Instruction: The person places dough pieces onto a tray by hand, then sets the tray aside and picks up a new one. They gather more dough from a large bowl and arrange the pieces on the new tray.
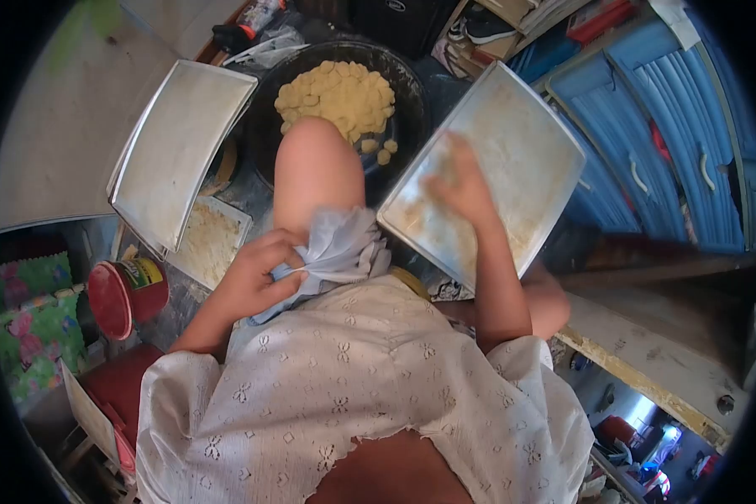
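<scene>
My left hand rests at my lap with its fingers curled on a bunched grey cloth, which lies over the top of my bent leg. Over to the right, my right hand is on or just above a flat metal baking tray. Its fingers are blurred by motion, but the thumb stands apart and nothing shows in the hand. Brownish smears mark the tray's surface near my fingers. The tray leans at a slant beside a large black basin. Inside the basin lies a heap of round, flat, yellowish dough pieces.
More metal trays are stacked at the left, with a crusted tray lying below them. A red tub stands near my left elbow. Blue plastic drawers rise at the right, above a worn wooden ledge.
</scene>
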A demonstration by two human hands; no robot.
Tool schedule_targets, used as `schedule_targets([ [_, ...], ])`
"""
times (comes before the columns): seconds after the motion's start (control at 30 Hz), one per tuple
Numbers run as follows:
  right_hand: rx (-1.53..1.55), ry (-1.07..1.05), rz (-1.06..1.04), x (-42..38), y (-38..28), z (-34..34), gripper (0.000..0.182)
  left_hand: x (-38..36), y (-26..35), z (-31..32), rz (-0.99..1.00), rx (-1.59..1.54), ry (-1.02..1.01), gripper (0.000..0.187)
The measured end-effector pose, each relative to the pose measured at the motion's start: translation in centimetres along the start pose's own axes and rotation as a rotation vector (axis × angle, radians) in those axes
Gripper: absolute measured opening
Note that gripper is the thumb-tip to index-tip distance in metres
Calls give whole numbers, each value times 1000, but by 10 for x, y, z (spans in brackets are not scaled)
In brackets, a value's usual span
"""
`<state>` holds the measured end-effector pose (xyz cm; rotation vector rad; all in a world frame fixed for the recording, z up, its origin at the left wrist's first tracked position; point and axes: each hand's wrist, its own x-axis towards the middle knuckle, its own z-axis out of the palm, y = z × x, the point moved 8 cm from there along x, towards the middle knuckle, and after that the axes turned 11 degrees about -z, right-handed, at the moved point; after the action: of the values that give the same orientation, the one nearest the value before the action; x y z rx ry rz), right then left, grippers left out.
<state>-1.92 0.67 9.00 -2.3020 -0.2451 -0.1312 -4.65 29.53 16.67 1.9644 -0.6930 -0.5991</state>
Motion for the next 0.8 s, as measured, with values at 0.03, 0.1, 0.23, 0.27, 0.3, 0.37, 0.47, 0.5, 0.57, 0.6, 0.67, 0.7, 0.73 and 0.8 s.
schedule_targets([
  [0.03, 172, -223, -137, 6, -47, 31, 75, -1, 5, 0, -5, -4, -9, 12],
  [0.1, 185, -527, -315, -22, -80, 98, 71, 0, 18, -5, 86, -75, 28, 13],
  [0.23, 353, -443, -36, -62, -65, 91, 49, -17, 9, -49, 208, -412, 238, 13],
  [0.27, 482, -490, 163, -79, -62, 75, 39, -17, 14, -58, 212, -374, 193, 13],
  [0.3, 518, -412, 175, -99, -63, 53, 38, -17, 20, -65, 215, -335, 146, 13],
  [0.37, 553, -337, 170, -142, -72, 7, 39, -11, 30, -62, 195, -198, 17, 16],
  [0.47, 416, -399, 198, -185, -123, -47, 43, -12, 44, -35, 196, 106, -145, 24],
  [0.5, 251, -423, 289, -211, -123, -60, 43, -13, 47, -36, 201, 107, -156, 24],
  [0.57, 15, -407, 463, -259, -131, -90, 38, -15, 56, -52, 274, 101, -34, 22],
  [0.6, 64, -303, 621, -286, -134, -108, 38, -14, 55, -58, 222, -2, -16, 21],
  [0.67, 170, -75, 515, -344, -154, -139, 50, -19, 43, -57, 226, -170, -88, 21],
  [0.7, 383, 23, 258, -337, -176, -145, 40, -21, 39, -55, 224, -335, -161, 21],
  [0.73, 378, 177, 289, -365, -172, -150, 37, -22, 44, -53, 227, -239, -212, 16],
  [0.8, 250, 375, 486, -409, -139, -139, 33, -8, 40, -43, 211, -70, -52, 14],
])
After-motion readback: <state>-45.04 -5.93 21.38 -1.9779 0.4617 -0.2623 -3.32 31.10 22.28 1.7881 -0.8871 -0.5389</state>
